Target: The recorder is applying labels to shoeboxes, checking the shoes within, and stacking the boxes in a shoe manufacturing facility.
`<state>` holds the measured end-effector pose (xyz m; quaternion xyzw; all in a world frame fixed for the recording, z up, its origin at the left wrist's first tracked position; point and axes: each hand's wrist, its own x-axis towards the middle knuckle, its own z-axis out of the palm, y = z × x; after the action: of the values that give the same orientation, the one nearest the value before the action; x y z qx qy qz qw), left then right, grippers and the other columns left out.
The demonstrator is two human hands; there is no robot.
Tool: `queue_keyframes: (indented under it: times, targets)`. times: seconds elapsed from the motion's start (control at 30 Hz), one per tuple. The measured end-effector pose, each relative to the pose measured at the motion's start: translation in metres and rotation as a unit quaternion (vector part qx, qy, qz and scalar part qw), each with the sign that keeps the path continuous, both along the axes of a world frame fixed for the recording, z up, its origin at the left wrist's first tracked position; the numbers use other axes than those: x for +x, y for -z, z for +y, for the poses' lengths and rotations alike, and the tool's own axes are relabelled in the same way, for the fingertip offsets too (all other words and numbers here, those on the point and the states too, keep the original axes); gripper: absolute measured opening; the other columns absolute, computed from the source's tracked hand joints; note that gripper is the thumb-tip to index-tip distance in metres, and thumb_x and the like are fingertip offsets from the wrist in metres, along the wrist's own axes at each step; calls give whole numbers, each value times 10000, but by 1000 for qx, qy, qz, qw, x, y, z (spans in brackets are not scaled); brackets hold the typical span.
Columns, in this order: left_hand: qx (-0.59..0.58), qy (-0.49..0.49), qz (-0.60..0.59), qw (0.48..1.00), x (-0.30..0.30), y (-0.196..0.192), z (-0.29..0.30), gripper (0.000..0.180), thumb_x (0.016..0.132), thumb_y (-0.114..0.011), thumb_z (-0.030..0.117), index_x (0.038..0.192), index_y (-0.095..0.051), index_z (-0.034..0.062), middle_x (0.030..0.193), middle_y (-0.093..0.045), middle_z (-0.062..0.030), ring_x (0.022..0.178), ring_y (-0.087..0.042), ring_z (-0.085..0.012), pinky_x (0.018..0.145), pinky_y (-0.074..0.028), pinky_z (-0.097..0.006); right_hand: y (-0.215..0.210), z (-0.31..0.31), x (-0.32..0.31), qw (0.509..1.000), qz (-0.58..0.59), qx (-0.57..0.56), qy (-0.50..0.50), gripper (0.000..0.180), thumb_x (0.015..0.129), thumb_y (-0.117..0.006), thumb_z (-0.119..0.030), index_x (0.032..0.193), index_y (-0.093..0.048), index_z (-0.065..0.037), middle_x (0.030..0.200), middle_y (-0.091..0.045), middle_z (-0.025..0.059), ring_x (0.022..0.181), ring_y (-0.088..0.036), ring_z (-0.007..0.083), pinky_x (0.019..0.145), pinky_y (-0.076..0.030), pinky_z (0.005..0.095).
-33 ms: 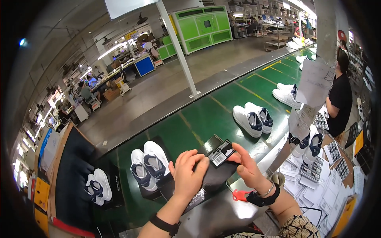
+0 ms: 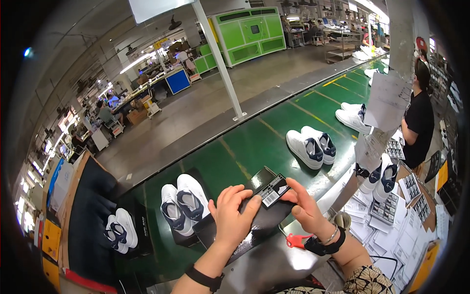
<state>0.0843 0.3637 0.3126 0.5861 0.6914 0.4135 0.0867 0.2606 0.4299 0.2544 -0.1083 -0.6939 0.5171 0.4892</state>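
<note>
A black shoebox (image 2: 254, 228) lies at an angle in front of me at the belt's near edge. My left hand (image 2: 235, 213) lies over it, fingers curled towards its far side and thumb at the left edge of a black-and-white barcode label (image 2: 272, 191). Between the thumb and forefinger of my right hand (image 2: 304, 206), the label's right end is pinched; it sits against the box's end. Just left of the box stands a pair of white sneakers (image 2: 185, 203) with dark blue heels. The undersides of my left fingers are hidden.
A green conveyor belt (image 2: 264, 130) carries more white sneakers (image 2: 312, 147) to the right. At far left, another pair (image 2: 122, 230) sits by a black box. Label sheets (image 2: 384, 210) cover the right-hand table near a post (image 2: 399, 54). A red-handled tool (image 2: 297, 240) lies by my right wrist. A co-worker (image 2: 420, 117) stands beyond.
My left thumb has slid slightly onto the label's left edge, and the label has tilted a little. The shoes and the box look the same.
</note>
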Motion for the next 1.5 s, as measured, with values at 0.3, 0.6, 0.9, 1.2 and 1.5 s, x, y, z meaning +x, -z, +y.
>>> queue_keyframes:
  times: [0.3, 0.6, 0.9, 1.2, 1.5]
  targets:
    - [35, 32, 25, 999, 5, 8, -26, 117, 702, -678, 194, 676, -609, 103, 946, -606, -2, 1112, -453, -222, 990, -96, -505, -16, -28, 0, 988, -129, 17, 79, 703, 768, -649, -214, 1321, -278, 9, 1110, -556, 188, 1041, -545, 250, 896, -407, 306]
    - [36, 67, 88, 993, 6, 10, -27, 136, 717, -674, 211, 683, -583, 116, 978, -577, 6, 1115, -432, -236, 987, -106, -519, -29, 4, 7, 980, -86, -178, -13, 377, 760, -659, -79, 1103, -526, 3, 826, -575, 8, 710, -506, 38, 645, -431, 186]
    - [16, 93, 166, 982, 0, 16, -26, 184, 684, -715, 254, 642, -588, 128, 998, -561, 12, 1118, -410, -262, 976, -103, -553, -18, 13, 0, 972, -155, -172, 35, 292, 717, -697, -94, 959, -572, 12, 707, -592, 2, 610, -511, 33, 559, -431, 179]
    - [-10, 87, 175, 981, -6, 15, -31, 185, 667, -712, 233, 596, -582, 123, 1008, -562, 10, 1119, -403, -266, 971, -108, -563, -22, 5, -8, 973, -204, -75, 76, 291, 694, -707, -104, 930, -569, -3, 685, -608, 32, 586, -539, 64, 566, -455, 206]
    - [-1, 73, 200, 977, -7, 11, -36, 198, 621, -721, 186, 571, -546, 107, 990, -554, -2, 1087, -422, -265, 945, -173, -552, -15, -15, -17, 960, -197, 86, 180, 405, 683, -688, -76, 1052, -528, -28, 823, -576, 87, 609, -547, 145, 550, -462, 255]
